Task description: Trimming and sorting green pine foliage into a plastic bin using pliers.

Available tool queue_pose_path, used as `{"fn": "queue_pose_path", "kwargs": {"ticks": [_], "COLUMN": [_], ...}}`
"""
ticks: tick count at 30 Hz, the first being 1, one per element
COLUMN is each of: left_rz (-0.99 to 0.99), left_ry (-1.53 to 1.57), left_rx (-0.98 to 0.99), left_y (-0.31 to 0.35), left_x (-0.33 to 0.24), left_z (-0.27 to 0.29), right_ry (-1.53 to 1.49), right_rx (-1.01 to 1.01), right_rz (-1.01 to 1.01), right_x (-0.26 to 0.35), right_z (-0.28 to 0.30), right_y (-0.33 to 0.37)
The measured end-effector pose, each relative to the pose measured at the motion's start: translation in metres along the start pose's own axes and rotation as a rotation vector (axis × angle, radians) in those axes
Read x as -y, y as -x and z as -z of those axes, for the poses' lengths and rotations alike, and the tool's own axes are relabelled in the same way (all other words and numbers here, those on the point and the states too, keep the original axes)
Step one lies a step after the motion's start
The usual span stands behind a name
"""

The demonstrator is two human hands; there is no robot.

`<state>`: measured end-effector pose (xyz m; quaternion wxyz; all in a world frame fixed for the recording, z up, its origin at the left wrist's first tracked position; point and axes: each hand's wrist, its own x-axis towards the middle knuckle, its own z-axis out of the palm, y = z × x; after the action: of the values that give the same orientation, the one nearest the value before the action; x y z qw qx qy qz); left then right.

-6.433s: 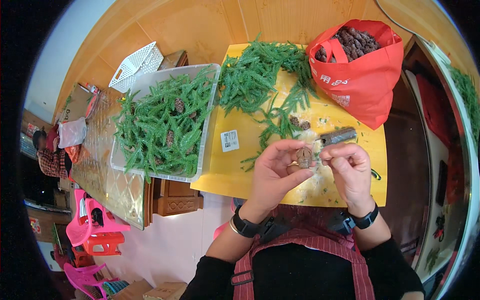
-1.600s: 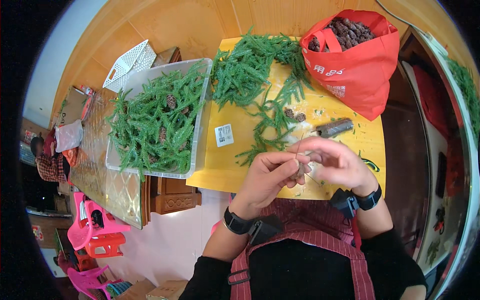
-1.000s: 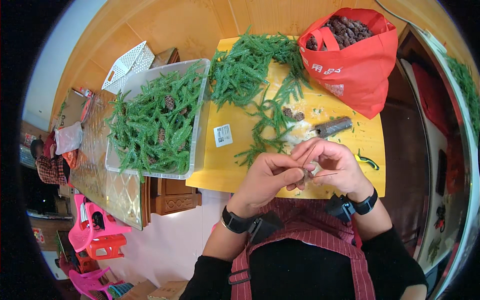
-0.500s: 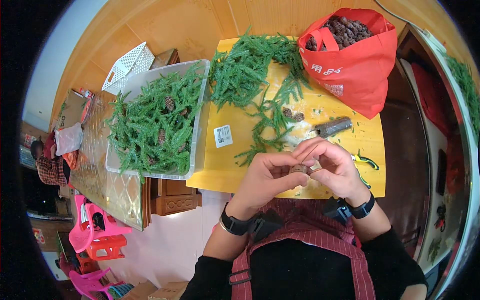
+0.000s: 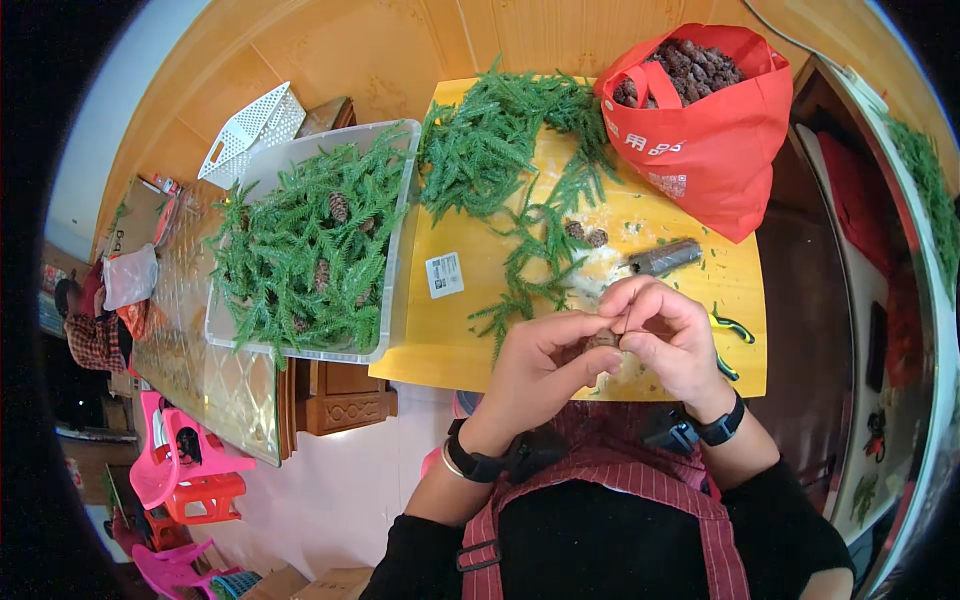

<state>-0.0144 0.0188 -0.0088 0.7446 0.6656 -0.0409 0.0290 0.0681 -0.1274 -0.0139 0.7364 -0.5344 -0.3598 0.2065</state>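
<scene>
Below the hands, a maroon striped apron (image 5: 640, 480) ran out past the lower edge. The left hand (image 5: 545, 365) gripped a small brown pine cone (image 5: 603, 341) between thumb and fingers, which covered most of it; the right hand (image 5: 662, 335) pinched a thin wire (image 5: 628, 318) at the cone, its far end too fine to follow. Both worked above the near part of a yellow board (image 5: 440, 340). By the right wrist lay a tool with yellow-and-black handles (image 5: 735, 326), its head behind the hand, so its kind could not be told. Beyond the fingers were a dark wrapped roll (image 5: 667, 257) and two loose cones (image 5: 586, 233) among white dust and green scraps. Yellow surface showed around a white label (image 5: 444, 274), between the clear plastic tub (image 5: 398, 290) and the trailing fir sprigs (image 5: 490, 150). The tub, full of sprigs and cones, overlapped the board's left edge; a red bag (image 5: 700, 150) of cones bounded the far right. Farther off stood a glossy table (image 5: 220, 370), a pink chair (image 5: 155, 475), a small, blurred person in checks (image 5: 92, 338) and a wood-panelled wall (image 5: 350, 50)
</scene>
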Motion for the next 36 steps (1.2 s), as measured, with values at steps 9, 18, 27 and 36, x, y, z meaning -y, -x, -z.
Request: {"fn": "queue_pose_path", "kwargs": {"ticks": [9,18,27,36], "left_rz": [-0.016,-0.002,-0.401,0.032], "left_ry": [0.246,0.250,-0.551,0.190], "left_rx": [-0.117,-0.087,-0.269,-0.155], "left_y": [0.001,0.001,-0.008,-0.008], "left_x": [0.004,0.003,0.003,0.008], "left_z": [-0.007,-0.004,-0.011,-0.009], "right_ry": [0.022,-0.076,0.097,0.292], "right_rx": [-0.071,-0.015,-0.131,-0.157], "right_rz": [0.036,-0.036,0.026,-0.238], "right_x": [-0.003,0.002,-0.007,0.014], "right_z": [-0.005,-0.002,0.004,0.065], "right_y": [0.000,0.001,0.003,0.034]}}
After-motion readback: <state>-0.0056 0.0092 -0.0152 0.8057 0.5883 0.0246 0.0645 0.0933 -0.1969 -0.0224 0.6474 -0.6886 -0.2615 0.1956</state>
